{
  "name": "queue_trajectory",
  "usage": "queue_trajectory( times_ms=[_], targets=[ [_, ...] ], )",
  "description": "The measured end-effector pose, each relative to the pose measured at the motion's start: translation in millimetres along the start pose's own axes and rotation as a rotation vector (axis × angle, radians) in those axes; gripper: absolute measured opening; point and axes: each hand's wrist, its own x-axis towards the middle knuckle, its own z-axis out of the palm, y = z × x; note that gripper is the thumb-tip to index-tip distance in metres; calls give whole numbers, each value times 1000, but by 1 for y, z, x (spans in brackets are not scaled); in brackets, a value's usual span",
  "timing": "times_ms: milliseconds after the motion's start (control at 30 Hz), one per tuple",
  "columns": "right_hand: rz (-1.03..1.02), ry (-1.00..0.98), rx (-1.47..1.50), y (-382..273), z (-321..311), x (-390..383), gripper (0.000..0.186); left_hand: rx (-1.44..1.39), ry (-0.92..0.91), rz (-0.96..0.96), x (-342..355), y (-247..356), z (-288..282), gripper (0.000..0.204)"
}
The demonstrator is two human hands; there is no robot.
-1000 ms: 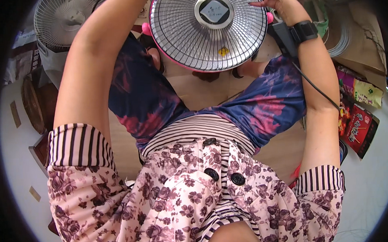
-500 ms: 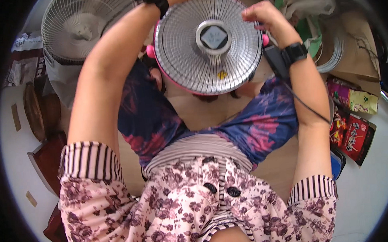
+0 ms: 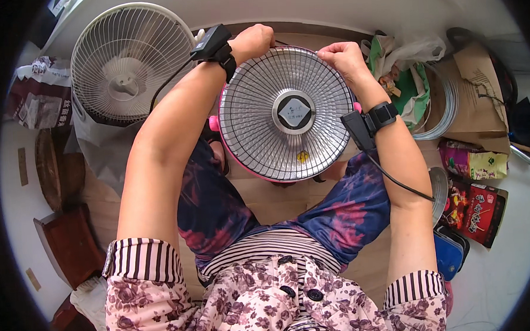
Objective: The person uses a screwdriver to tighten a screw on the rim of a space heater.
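A round dish heater point(image 3: 263, 115) with a silvery reflector, black wire guard and pink rim stands upright between my knees. Pink knobs stick out at its sides, and a diamond-shaped label marks the hub. At the heater's far upper left edge, my left hand point(image 3: 255, 41) is closed with its fingers bent; what they hold, if anything, is hidden. My right hand point(image 3: 346, 61) pinches the upper right edge of the guard between thumb and fingers. Each wrist wears a black strapped device with a cable.
A white fan point(image 3: 131, 65) with a wire cage stands at the left. To the right are a coil of wire point(image 3: 449, 107), a cardboard box point(image 3: 479, 88), plastic bags point(image 3: 417, 52), a purple-yellow packet point(image 3: 473, 159) and a red box point(image 3: 483, 215). Wooden furniture point(image 3: 70, 239) lines the left wall.
The whole scene sits lower in the picture, showing more of the wall behind. My right hand has moved from beside the heater's upper right onto its rim. My left hand stays at the far edge.
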Motion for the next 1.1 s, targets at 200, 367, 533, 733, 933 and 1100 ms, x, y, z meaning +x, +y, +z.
queue_trajectory(
  times_ms=[200,367,533,733,933,1100],
  targets=[
    [-30,-19,11,-14,11,3,9,-122,111,120,4,15,-21,19],
    [66,-47,325,-29,8,6,9,-578,149,13,8,54,-41,20],
    [96,-74,324,-41,20,13,9,-856,30,7,6,47,-49,23],
    [111,-72,392,-39,34,17,6,-980,-13,-183,4,30,-48,24],
    [107,-113,287,-42,31,23,15,-987,-49,-206,3,28,-47,18],
    [91,-115,260,-37,26,29,17,-999,-29,-196,5,35,-45,15]
  ],
)
